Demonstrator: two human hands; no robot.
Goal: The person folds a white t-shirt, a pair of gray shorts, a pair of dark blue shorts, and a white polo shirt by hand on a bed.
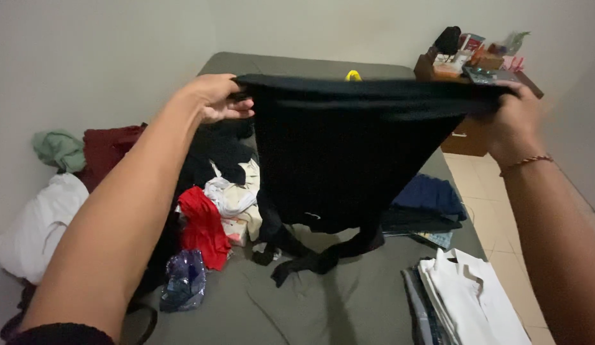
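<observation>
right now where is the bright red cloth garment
The bright red cloth garment lies crumpled on the grey bed, left of centre in the head view, beside the white crumpled clothes.

**Dim room, soft light, wide-angle bend**

I see a dull, greenish indoor light with no glare. The black garment [348,153] reads as a near-featureless dark mass, throwing a faint shadow on the bed [348,300]. My forearms blur slightly and stretch toward the frame edges.

black garment [348,153], red cloth [205,223], white shirts [476,294], grey bedsheet [310,306]
</observation>
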